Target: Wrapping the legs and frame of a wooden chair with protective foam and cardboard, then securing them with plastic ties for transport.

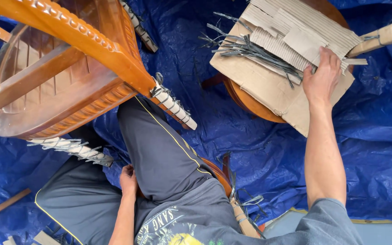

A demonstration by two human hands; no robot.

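Right hand (321,78) lies flat, fingers spread, on the corrugated cardboard strips (296,31) stacked on the round stool (250,102) — gripping nothing. Strips run diagonally away. Left hand (128,180) well apart, curled by the thigh — grip unclear.

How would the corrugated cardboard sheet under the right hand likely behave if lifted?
The cardboard sheet probably feels light and fairly stiff, though its torn, creased edges suggest it would bend. The loose strips lying on it would likely slide off. The right hand rests on it.
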